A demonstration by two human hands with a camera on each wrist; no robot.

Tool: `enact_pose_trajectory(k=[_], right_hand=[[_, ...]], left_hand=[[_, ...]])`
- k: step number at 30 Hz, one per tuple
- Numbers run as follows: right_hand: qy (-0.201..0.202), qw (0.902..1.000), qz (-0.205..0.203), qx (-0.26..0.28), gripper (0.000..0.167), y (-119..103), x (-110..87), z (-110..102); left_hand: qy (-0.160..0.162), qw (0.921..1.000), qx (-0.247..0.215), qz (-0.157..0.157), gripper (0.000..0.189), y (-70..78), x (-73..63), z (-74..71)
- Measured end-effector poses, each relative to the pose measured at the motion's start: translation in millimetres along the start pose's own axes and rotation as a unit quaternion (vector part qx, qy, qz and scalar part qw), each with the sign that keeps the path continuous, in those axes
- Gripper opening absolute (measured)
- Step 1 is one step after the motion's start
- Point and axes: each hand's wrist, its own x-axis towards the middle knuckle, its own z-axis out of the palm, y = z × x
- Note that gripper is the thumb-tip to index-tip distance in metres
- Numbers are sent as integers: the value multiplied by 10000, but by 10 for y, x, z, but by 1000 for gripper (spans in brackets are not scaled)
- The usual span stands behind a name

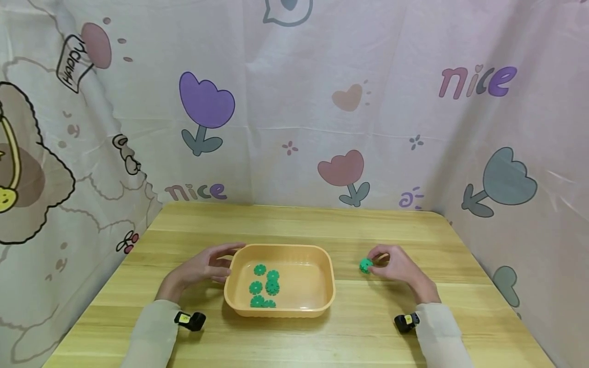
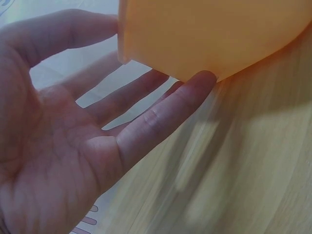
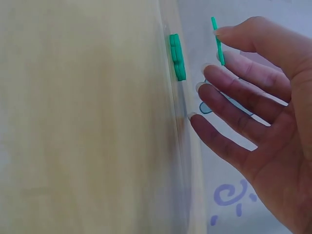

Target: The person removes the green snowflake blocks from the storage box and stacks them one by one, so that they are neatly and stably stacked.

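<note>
From afar, I pinch a green disc (image 3: 219, 48) with the right hand (image 1: 397, 263), at three o'clock from the tray (image 1: 294, 312); the left hand (image 1: 209, 267), fingers wide, touches its nine o'clock side. A soft pinch could drop the disc.

Head view looks down over the table (image 1: 294, 342), sharing left hand (image 1: 207, 266) and right hand (image 1: 399, 265) with close wrist views.

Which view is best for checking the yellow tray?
Head: it shows the whole tray from above, rim and inside, green discs included. Left wrist shows only part of its outer side, beside the left hand. Right wrist doesn't show it.
</note>
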Motion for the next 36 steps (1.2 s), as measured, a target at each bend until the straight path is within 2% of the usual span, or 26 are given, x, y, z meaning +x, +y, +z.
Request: enact_pose_trajectory(k=[11,22,36], right_hand=[[-125,9998,120,-80,20,39,22,-3],[-231,9982,462,-314,21,15,70,9],[-209,9971,396,-609,21,4,86,47]], left_hand=[[-40,10000,11,79,73,-12,2,-4],[-70,9999,14,154,72,-37,17,-11],[-38,9998,98,190,73,-21,15,-6]])
